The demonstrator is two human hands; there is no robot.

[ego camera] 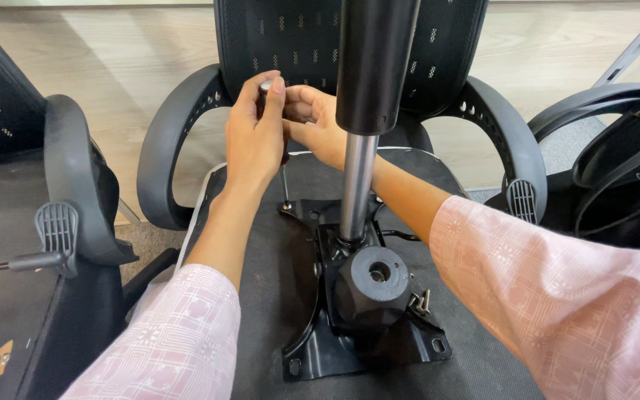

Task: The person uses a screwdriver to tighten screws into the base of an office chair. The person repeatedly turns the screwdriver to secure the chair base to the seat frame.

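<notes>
Both hands — left hand (255, 141) and right hand (318, 124) — grip a screwdriver (284, 178) upright on a bolt (287, 205) of the chair's black mounting plate (364, 341).

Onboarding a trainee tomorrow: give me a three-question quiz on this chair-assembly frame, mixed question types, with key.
1. True or false: both hands grip the handle of the screwdriver, whose shaft stands upright on a corner of the black mounting plate.
2. What rises from the mechanism beside the right hand? A) a gas-lift cylinder B) a wooden leg C) a cable
3. Fill in: loose screws lie on the plate next to the round black ____.

Key
1. True: the left hand wraps the handle, the right hand steadies it.
2. A, the gas-lift cylinder.
3. Knob.
</notes>
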